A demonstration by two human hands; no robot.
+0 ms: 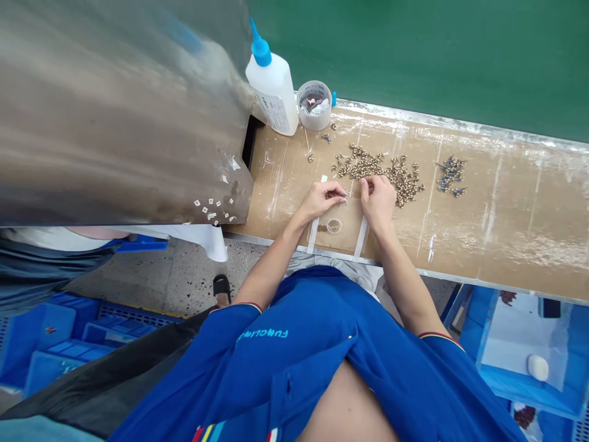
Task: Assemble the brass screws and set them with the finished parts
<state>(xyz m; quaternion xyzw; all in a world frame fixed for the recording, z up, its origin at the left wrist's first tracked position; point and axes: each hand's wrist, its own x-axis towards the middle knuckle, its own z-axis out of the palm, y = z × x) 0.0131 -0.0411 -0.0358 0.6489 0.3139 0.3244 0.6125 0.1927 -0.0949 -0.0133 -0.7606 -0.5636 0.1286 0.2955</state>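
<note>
My left hand [323, 199] is closed in a pinch above the cardboard-covered bench; a tiny thing seems to be at its fingertips, too small to name. Just to the right, my right hand [379, 199] has its fingers pressed together at the near edge of a heap of small brass-coloured parts [363, 166]. What it pinches, if anything, is hidden. Between my wrists lies a small round clear dish [334, 226] with something fine and golden in it. Farther right sits a smaller cluster of similar parts with blue bits [451, 175].
A white bottle with a blue nozzle [276, 92] and a tape-roll cup with scraps [315, 105] stand at the back. A metal cabinet [119, 123] borders the left. Green surface [437, 61] lies beyond the bench. Blue crates [529, 350] are below right; another person's clothing [50, 264] shows left.
</note>
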